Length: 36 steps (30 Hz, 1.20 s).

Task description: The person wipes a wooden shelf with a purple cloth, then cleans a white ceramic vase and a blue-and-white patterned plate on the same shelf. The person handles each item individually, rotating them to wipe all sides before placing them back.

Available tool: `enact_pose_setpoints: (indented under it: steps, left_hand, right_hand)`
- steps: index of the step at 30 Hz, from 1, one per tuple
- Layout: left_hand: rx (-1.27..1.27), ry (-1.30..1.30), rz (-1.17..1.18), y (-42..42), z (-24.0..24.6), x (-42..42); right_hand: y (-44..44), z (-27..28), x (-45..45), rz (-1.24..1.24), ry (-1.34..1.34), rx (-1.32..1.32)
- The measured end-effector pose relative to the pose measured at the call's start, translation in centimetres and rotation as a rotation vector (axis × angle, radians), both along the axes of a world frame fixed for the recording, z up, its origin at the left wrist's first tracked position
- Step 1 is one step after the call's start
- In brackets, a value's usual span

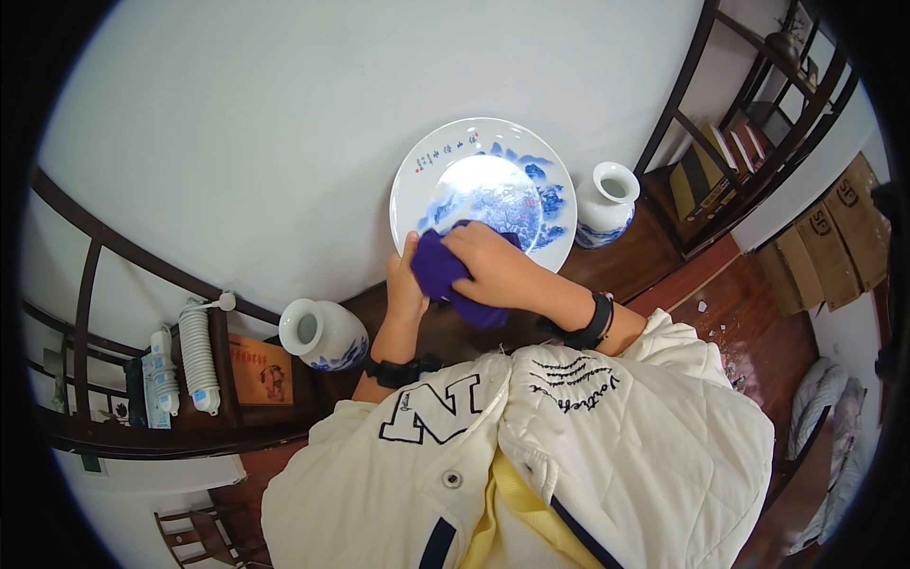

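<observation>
A large white porcelain plate (455,153) with a blue painted landscape stands tilted up, its back toward the white wall. My right hand (494,267) grips a purple cloth (434,267) bunched against the lower part of the plate. At the plate's lower left rim is my left hand (407,284), its thumb along the front edge; the fingers behind are hidden. The cloth and my hands cover the plate's bottom, so whatever supports it cannot be seen. A blue-and-white vase (604,210) stands close to the right of the plate, and a similar vase (327,338) farther to the left.
Plate and vases are on a dark wooden cabinet top (643,245). Open wooden shelving flanks both sides, holding coiled white power strips (197,359) and an orange book (259,370) at left, and several books (711,167) at right. Cardboard boxes (828,242) stand beyond.
</observation>
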<state>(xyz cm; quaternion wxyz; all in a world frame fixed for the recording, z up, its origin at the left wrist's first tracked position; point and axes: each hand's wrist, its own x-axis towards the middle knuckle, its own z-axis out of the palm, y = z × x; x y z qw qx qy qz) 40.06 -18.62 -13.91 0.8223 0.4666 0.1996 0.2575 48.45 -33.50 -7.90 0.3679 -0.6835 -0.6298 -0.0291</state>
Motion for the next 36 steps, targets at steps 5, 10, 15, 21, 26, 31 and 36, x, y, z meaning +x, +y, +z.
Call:
enact_pose_setpoints:
  steps: [5, 10, 15, 21, 26, 31, 36]
  left_hand:
    - [0.084, -0.024, 0.017, -0.1, 0.5, 0.0]
    - [0.171, -0.013, -0.039, 0.3, 0.4, 0.0]
    - [0.225, 0.003, -0.093, 0.5, -0.3, -0.3]
    - [0.273, -0.046, -0.012, 0.5, -0.6, -0.5]
    - [0.284, 0.024, 0.098, 1.0, 0.2, -0.6]
    - [0.248, -0.123, 0.209, 0.9, 1.3, -0.5]
    - [0.230, -0.164, 0.252, 0.4, 1.9, -0.5]
  right_hand:
    - [-1.3, 0.1, 0.4, -0.087, -0.173, -0.002]
    - [-0.9, 1.9, 3.7, -0.230, -0.239, 0.005]
    - [-0.6, 3.5, 7.8, -0.497, -0.547, 0.281]
    - [-4.3, 1.6, 9.2, -0.741, -0.247, 0.187]
    - [-8.5, -0.8, 9.8, -0.603, 0.375, 0.065]
    - [-9.3, -2.9, 8.2, -0.295, 1.223, 0.229]
    - [-8.0, -3.6, 6.4, -0.077, 1.565, 0.414]
